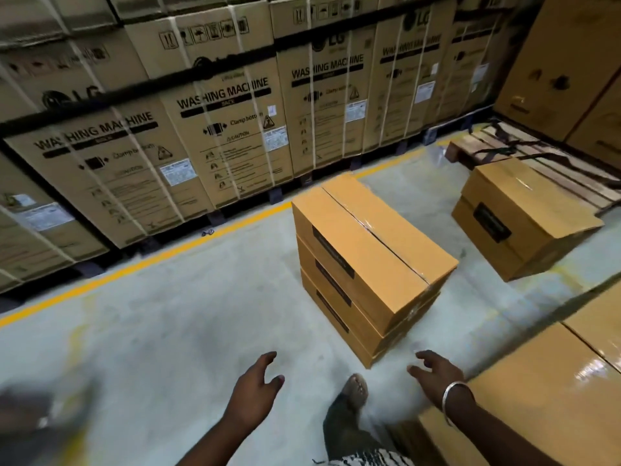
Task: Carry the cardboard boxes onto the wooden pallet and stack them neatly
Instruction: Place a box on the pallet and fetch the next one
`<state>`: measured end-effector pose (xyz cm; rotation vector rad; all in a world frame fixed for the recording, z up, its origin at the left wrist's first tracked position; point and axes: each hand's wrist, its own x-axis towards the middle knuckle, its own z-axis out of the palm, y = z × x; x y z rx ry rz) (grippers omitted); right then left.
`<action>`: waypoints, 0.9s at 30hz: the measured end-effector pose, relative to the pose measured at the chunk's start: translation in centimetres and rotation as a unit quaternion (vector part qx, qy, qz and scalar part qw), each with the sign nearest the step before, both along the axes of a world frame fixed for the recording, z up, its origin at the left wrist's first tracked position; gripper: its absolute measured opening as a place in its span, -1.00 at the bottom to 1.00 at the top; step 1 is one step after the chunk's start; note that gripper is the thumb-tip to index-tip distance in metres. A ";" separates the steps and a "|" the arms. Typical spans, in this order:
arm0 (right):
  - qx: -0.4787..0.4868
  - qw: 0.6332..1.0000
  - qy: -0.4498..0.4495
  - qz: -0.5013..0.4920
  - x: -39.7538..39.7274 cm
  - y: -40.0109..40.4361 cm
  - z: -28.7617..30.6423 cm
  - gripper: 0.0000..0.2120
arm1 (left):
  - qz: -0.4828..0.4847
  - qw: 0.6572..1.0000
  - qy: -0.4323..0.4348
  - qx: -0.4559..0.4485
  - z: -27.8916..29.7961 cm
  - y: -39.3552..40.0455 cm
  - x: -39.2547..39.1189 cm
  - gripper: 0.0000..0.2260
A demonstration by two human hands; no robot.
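Observation:
A stack of three tan cardboard boxes [369, 264] stands on the concrete floor just ahead of me. A second, shorter stack of two boxes [517, 220] stands at the right, at the near end of the wooden pallet [497, 142]; I cannot tell whether it rests on the pallet. My left hand [257, 385] hangs empty in front of me with fingers loosely spread. My right hand [435, 373], with a metal bangle on the wrist, reaches forward empty toward the near bottom corner of the three-box stack, not touching it.
A wall of large washing-machine cartons [215, 129] lines the left and back behind a yellow floor line [141, 267]. More taped cartons [537, 398] sit close at my lower right. Tall cartons [571, 62] stand behind the pallet. My foot [353, 390] steps forward.

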<state>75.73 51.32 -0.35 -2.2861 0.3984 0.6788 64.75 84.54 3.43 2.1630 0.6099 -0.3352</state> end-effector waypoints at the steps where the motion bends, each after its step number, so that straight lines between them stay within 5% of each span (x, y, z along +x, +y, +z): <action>1: 0.012 1.000 0.006 -0.026 2.2 0.4 -0.5 -0.61 | 0.003 1.000 0.007 0.000 -0.1 0.5 2.1 -0.57; 13: 0.106 0.962 0.075 -0.239 20.3 1.2 -2.1 -0.21 | -0.092 0.994 0.051 0.005 0.7 2.2 27.6 -0.56; 27: 0.067 0.858 0.126 -0.494 23.2 4.1 -11.6 -0.41 | -0.289 0.954 0.043 0.067 -4.0 8.5 57.4 -0.45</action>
